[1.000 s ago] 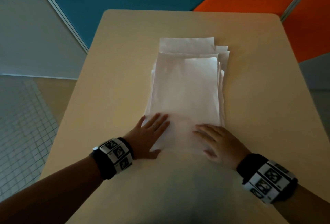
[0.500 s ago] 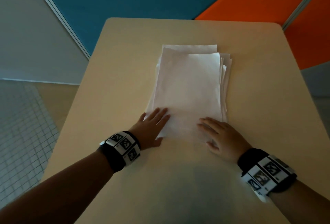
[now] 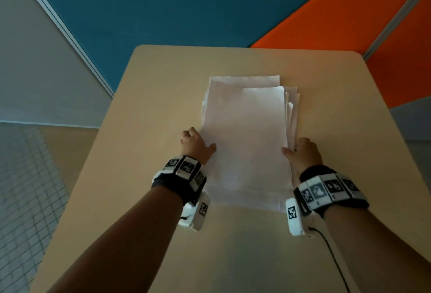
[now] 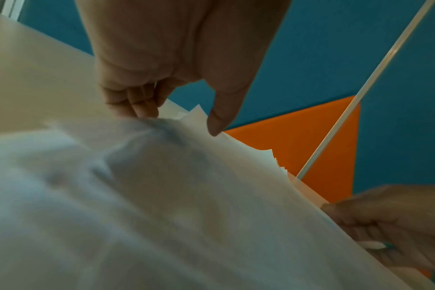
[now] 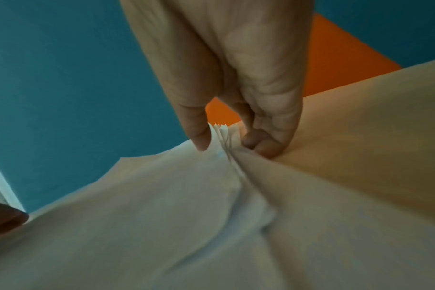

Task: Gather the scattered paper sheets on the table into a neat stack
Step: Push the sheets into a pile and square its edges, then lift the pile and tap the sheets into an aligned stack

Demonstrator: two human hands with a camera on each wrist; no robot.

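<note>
Two hands clamp one pile of paper sheets [image 3: 245,134] lying in the middle of the beige table [image 3: 349,152]. The left hand [image 3: 194,145] pinches the pile's left edge, thumb on top and fingers curled beneath; the right hand [image 3: 303,155] pinches the right edge the same way. Sheet edges fan out unevenly at the far end and along the right side

Dim, even indoor light; the head view is fairly sharp, its straight lines bowing toward the edges. Both wrist views blur badly up close (the paper stack [image 4: 162,206] smears into soft grey), with only far edges crisp.
</note>
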